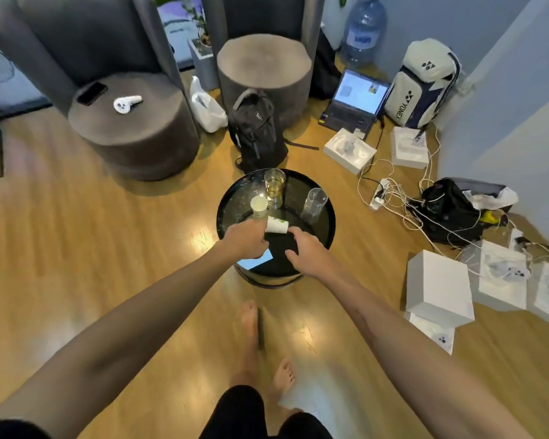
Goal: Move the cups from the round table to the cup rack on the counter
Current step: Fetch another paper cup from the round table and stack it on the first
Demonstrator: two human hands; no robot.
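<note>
The round black table point(325, 217) stands on the floor in front of me. On it are a glass of yellowish liquid point(274, 185), an empty clear glass point(314, 202) and an upright white paper cup point(259, 206). A second white paper cup point(277, 225) with a green print is tipped on its side, and my left hand point(246, 239) grips it at the table's near left. My right hand point(303, 250) is just right of it, thumb and fingers curled round a flat black object point(281, 245) on the table. The cup rack and counter are out of view.
A lit phone point(255, 262) lies at the table's near edge. Two grey pouffes point(133, 134), a black backpack point(257, 131), an open laptop point(354, 101), white boxes point(438, 288) and tangled cables point(403, 198) crowd the floor behind and to the right. My bare feet point(251, 324) stand on wood floor.
</note>
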